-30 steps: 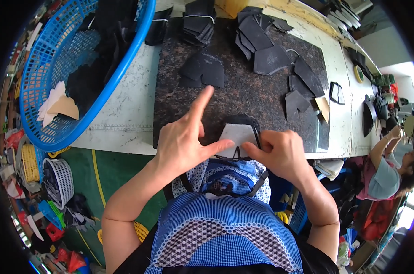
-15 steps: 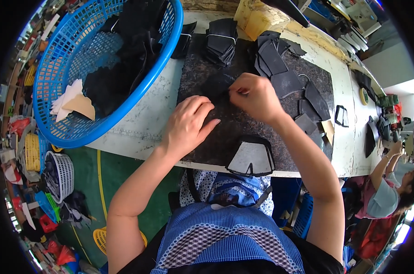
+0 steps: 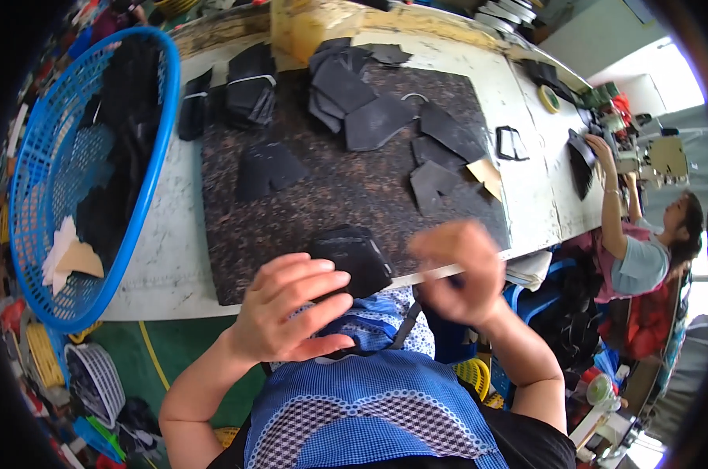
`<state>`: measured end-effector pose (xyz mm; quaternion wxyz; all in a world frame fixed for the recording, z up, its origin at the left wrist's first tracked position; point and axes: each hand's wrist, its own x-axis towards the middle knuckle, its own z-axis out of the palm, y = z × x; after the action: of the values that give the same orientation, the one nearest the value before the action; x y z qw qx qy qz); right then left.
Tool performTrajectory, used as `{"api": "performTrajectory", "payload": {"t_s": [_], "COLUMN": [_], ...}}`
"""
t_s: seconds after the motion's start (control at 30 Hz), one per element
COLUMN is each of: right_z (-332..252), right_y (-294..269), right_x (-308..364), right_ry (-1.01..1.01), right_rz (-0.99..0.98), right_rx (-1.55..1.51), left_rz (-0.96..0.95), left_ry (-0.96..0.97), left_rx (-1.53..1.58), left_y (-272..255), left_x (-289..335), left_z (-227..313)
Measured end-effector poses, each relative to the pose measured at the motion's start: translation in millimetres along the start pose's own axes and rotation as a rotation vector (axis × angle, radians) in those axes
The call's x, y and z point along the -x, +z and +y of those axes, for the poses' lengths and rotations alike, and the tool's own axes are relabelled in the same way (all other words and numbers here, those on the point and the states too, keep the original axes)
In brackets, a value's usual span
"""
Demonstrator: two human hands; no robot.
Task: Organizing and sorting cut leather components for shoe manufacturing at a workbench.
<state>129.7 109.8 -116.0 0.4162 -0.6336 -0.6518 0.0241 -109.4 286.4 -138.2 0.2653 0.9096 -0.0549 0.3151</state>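
With the left hand [image 3: 291, 316] pinning the black cut piece [image 3: 352, 258] at frame centre and the blurred right hand [image 3: 455, 270] gripping a thin strip [image 3: 424, 275], the piece may slip off the desk [image 3: 166, 250] edge.

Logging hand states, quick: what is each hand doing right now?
Left hand: fingers loosely curled, touching the black cut piece; firm grip cannot be told.
Right hand: blurred, closed around a thin pale strip.

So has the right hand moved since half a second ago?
Yes. The right hand was out over the dark speckled mat; it has pulled back toward the body, now past the mat's near edge.
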Motion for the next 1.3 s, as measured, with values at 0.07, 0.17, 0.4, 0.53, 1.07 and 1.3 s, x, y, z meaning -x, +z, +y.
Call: {"api": "performTrajectory", "payload": {"t_s": [0.07, 0.17, 0.4, 0.53, 1.07, 1.3], "right_z": [31, 86, 70, 80, 68, 0], "right_y": [-20, -43, 32, 39, 12, -11], "right_x": [3, 21, -4, 5, 32, 17], "right_ry": [0.369, 0.521, 0.360, 0.464, 0.842, 0.416], "right_rz": [0.272, 0.321, 0.104, 0.255, 0.731, 0.677], "right_rx": [0.136, 0.385, 0.560, 0.405, -0.475, 0.021], "left_rz": [0.080, 0.100, -0.263, -0.377, -0.684, -0.295], "left_ry": [-0.066, -0.199, -0.582, -0.709, -0.769, -0.632], "left_rx": [0.012, 0.099, 0.314, 0.426, 0.225, 0.628], "left_y": [-9, -5, 52, 74, 83, 28], "left_x": [-20, -50, -110, -124, -152, -126], "left_z": [-8, -19, -53, -83, -91, -22]}}
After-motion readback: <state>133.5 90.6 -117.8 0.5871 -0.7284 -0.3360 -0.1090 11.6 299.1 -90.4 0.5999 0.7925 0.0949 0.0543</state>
